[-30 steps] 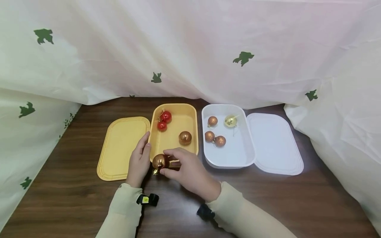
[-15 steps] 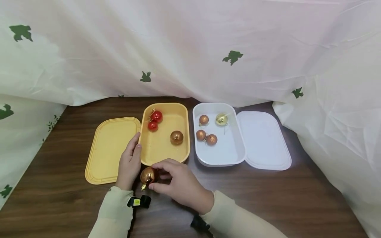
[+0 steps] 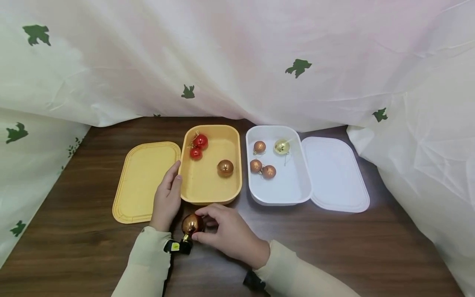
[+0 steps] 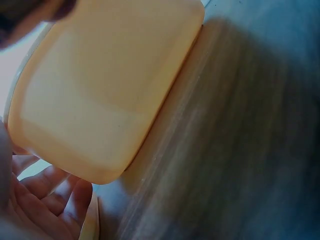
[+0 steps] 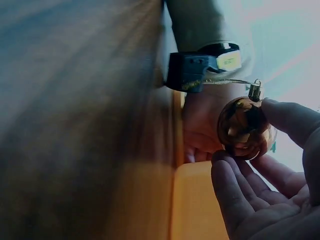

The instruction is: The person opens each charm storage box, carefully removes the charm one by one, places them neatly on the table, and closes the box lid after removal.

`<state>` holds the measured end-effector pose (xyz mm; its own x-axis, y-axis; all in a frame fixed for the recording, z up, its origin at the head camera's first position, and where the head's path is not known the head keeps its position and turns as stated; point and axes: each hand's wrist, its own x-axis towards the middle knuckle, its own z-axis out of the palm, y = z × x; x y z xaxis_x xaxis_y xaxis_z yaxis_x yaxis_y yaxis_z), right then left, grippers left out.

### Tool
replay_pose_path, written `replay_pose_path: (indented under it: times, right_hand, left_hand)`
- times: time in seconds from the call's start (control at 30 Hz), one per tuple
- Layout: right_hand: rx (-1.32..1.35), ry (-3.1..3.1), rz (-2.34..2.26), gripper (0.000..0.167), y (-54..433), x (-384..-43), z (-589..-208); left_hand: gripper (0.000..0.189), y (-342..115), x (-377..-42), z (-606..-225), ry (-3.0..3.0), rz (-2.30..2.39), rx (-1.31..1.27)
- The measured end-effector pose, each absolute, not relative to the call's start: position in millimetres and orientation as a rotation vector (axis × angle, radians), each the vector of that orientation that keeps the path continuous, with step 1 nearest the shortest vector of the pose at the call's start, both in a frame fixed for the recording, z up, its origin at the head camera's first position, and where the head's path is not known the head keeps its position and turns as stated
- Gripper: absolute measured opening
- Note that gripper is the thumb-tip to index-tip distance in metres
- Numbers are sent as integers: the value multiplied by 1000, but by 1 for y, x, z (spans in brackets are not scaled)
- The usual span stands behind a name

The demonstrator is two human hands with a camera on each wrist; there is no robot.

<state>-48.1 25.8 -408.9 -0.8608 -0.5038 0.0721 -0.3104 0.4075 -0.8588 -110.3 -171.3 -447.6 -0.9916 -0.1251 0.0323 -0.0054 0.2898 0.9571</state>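
Close to the front of the yellow container (image 3: pixel 209 192), my right hand (image 3: pixel 231 235) pinches a shiny bronze Christmas bauble (image 3: pixel 192 224) between thumb and fingers. A gold cap and string loop show on this bauble (image 5: pixel 245 127) in the right wrist view. My left hand (image 3: pixel 167 202) rests along the container's left side, its fingers (image 4: pixel 55 192) touching the outer wall. Inside the container lie two red baubles (image 3: pixel 200 141) and another bronze bauble (image 3: pixel 225 168). The left hand's far fingers are partly hidden by the container.
A white container (image 3: pixel 280 192) stands to the right, holding several small copper baubles (image 3: pixel 269 171) and a pale gold bauble (image 3: pixel 282 146). A yellow lid (image 3: pixel 146 181) lies left, a white lid (image 3: pixel 335 175) right. A patterned curtain (image 3: pixel 237 57) hangs behind the wooden table (image 3: pixel 334 247).
My right hand has drawn the bronze bauble toward me, from over the yellow container's front edge to in front of it. The left hand stays at the container's side.
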Motion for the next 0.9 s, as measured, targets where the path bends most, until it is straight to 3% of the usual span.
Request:
replay_pose_path:
  times: [0.3, 0.9]
  right_hand:
    - [-535, 2354, -1446, 41, 26, -56, -423]
    - [-525, 2390, -1343, 40, 23, -64, -432]
  left_hand:
    - [46, -169, -110, -448, -2439, -1827, 129]
    - [46, -171, -111, -448, -2451, -1785, 140]
